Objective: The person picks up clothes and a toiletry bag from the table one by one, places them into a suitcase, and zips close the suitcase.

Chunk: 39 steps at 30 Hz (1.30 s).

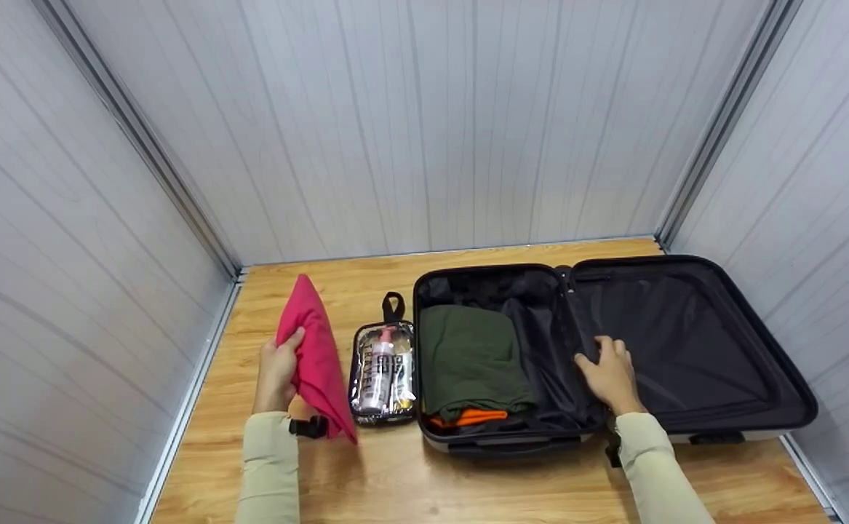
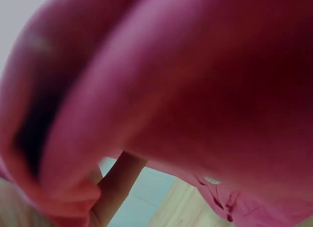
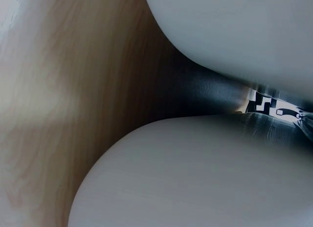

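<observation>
A folded pink cloth garment [image 1: 315, 349] hangs tilted above the floor on the left. My left hand [image 1: 278, 367] grips its left edge, with the thumb over the cloth. In the left wrist view the pink fabric [image 2: 195, 90] fills most of the picture. An open dark-lined suitcase [image 1: 497, 442] lies on the right. Its left half holds a folded dark green garment [image 1: 471, 356] with an orange cloth [image 1: 475, 417] under its front edge. My right hand [image 1: 613, 375] rests at the inner edge of the suitcase's right half, thumb and fingers apart. Its fingertips' contact is unclear.
A clear toiletry pouch [image 1: 383, 375] with bottles inside lies between the pink garment and the suitcase. Pale panel walls [image 1: 424, 131] enclose the wooden floor [image 1: 424, 484]. The right wrist view shows the suitcase's pale outer shells [image 3: 195, 173] with a dark gap between them.
</observation>
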Motion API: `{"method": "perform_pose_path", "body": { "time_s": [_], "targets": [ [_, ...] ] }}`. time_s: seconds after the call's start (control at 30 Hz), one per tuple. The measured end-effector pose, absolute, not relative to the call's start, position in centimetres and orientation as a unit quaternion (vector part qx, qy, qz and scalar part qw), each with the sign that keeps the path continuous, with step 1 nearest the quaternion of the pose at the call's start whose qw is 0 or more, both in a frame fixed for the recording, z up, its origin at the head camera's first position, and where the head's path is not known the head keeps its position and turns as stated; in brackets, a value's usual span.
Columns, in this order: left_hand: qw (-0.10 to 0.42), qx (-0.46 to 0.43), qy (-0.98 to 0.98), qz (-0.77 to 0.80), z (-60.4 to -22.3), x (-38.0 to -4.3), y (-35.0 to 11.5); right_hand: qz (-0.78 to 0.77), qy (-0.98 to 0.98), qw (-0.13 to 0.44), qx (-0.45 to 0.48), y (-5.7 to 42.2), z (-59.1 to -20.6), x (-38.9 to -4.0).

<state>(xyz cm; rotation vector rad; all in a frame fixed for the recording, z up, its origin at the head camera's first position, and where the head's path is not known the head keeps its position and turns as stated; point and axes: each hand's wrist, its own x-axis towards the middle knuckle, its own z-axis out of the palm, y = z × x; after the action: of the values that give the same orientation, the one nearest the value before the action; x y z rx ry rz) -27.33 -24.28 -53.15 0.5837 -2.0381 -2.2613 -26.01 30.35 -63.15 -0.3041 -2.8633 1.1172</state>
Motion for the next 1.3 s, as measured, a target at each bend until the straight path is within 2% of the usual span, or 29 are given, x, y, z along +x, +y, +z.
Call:
{"method": "perform_pose_path", "body": {
  "time_s": [1.3],
  "targets": [
    [0.063,0.175,-0.574,-0.798,-50.2,-27.4,-23.2,0.363,-0.926,0.031,-0.096,30.3,-63.3,-26.0]
  ]
}}
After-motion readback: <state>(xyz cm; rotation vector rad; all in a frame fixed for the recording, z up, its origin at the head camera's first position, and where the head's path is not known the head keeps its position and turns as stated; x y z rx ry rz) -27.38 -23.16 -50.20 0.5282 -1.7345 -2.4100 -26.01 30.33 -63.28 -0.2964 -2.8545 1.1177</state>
